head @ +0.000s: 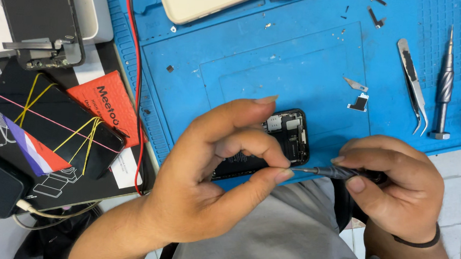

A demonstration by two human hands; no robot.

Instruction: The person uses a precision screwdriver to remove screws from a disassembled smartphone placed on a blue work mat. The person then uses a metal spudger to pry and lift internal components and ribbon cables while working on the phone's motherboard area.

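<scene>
Hands: left hand (212,171) pinches the driver tip between thumb and forefinger; right hand (392,182) is closed around the handle.
Mat: blue work mat (235,55) carries everything.
Phone: opened phone (289,136) lies at the mat's near edge, partly under the left fingers.
Screwdriver: slim screwdriver (340,172) lies nearly level; I'd tilt it upright over the screw and press lightly.
Spares: 2 tiny brackets (358,102) rest just beyond; keep sleeves off.

Hands in view: two, left hand (206,176) and right hand (392,182); screwdrivers: two, one dark screwdriver (345,173) in the fingers, one grey screwdriver (445,84) lying on the blue mat (245,56); tweezers (413,84): one pair; opened phone (286,135): one; small metal brackets (358,94): two; red cable (136,60): one; rubber-banded phone (55,124): one.
</scene>
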